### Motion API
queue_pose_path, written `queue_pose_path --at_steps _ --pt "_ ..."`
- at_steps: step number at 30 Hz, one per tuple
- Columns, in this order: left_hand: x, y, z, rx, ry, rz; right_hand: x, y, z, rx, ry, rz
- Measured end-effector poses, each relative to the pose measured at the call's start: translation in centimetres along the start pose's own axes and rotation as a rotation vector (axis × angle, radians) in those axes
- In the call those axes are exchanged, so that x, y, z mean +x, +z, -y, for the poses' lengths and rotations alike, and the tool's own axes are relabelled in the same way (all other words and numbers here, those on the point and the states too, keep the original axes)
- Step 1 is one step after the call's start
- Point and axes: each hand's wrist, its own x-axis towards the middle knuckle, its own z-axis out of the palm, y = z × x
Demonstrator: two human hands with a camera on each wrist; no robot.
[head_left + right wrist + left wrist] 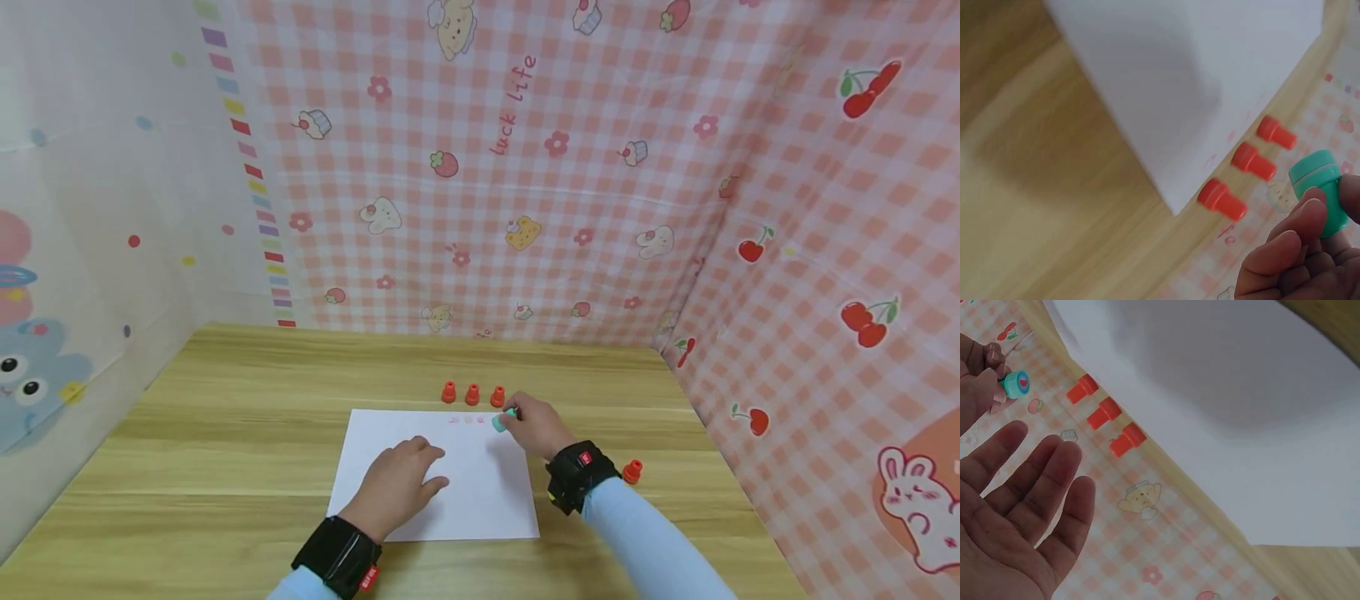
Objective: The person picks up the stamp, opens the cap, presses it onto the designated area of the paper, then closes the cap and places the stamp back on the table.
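A small teal toy stamp is pinched between the thumb and fingers of my right hand, over the far right part of a white sheet of paper. In the left wrist view the round face of the stamp shows a reddish print on blue. Several faint pink marks run in a row along the paper's far edge. My left hand hovers over the left half of the sheet, fingers spread and holding nothing.
Three red stamps stand in a row just beyond the paper's far edge. Another red stamp lies to the right, beside my right wrist. Patterned cloth hangs behind and at both sides of the wooden table.
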Motion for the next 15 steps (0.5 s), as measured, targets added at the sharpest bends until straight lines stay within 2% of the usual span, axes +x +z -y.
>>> queue_pose_path --at_steps 8,15 --pt "-0.1 -0.6 -0.4 0.149 0.007 0.073 2.0 -1.2 -1.4 -0.171 -0.008 -0.046" --pt "-0.5 -0.9 -0.7 0.213 -0.068 0.205 3.2 -1.5 -2.3 -0.320 -0.057 -0.048"
